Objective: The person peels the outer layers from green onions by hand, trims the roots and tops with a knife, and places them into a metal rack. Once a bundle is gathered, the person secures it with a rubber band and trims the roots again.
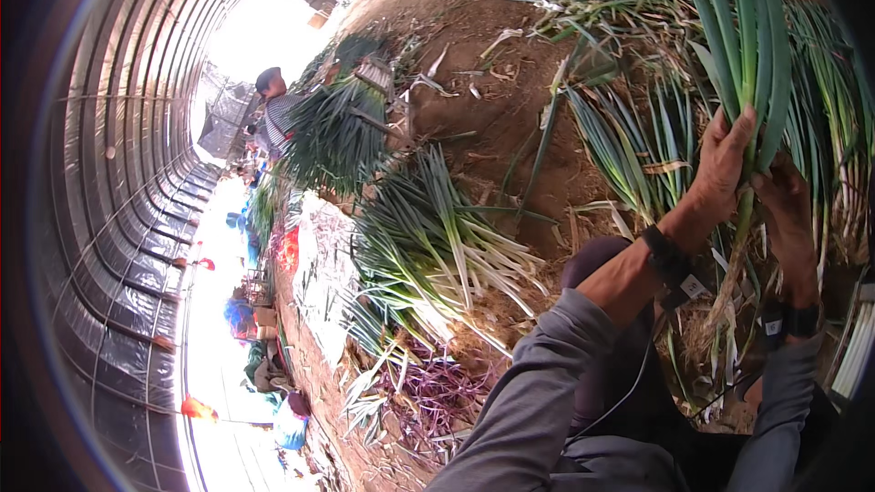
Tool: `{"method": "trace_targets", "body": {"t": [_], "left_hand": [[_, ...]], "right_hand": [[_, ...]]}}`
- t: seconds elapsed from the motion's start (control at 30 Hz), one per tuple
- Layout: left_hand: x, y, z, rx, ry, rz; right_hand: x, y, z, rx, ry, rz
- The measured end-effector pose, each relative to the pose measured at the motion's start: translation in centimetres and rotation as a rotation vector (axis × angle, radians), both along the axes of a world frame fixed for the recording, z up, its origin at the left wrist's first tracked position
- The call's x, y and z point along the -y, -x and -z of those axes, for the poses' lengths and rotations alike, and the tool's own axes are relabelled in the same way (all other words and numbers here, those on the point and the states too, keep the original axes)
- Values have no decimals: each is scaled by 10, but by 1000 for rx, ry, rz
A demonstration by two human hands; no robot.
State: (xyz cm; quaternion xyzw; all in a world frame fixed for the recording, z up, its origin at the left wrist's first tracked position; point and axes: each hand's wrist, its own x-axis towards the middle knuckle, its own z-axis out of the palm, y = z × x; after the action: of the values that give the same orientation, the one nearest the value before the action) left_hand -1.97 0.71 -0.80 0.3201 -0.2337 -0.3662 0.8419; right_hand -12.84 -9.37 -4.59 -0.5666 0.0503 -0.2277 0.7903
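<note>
Green onions sorted on the soil floor (474, 123) of a ribbed tunnel. A broad heap of green onions (428, 237) lies left of centre, with purple-tinged scraps (437, 392) beneath it; farther off, another person (278, 114) is seen beside a dark-green bundle (337, 132). Loose leaf litter (620, 0) covers the upper right. A clump of green onions (624, 150) and a long row of green onions (829, 100) flank the working area, and a bent knee (592, 260) restricts it from below. Bare soil opens between heap and clump; the ribbed wall (118, 173) bounds the far left. The held green onion (749, 46), raised at right, has broad green leaves, a pale stem and straggling brownish roots. Left grip: the left hand (726, 153) grasps it below the leaves. Right grip: the right hand (786, 200) meets the stem, closure indeterminable.
</note>
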Motion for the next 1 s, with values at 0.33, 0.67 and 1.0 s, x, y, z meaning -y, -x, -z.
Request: {"method": "trace_targets", "body": {"t": [0.33,0.67,1.0], "left_hand": [[-2,-14,14,80,2,-140],[-24,-41,16,3,-248,-373],[-36,-63,15,75,-7,-312]], "right_hand": [[-29,1,-33,-156,346,167],[-15,73,42,-272,111,240],[-2,187,251,-1042,912,-109]]}}
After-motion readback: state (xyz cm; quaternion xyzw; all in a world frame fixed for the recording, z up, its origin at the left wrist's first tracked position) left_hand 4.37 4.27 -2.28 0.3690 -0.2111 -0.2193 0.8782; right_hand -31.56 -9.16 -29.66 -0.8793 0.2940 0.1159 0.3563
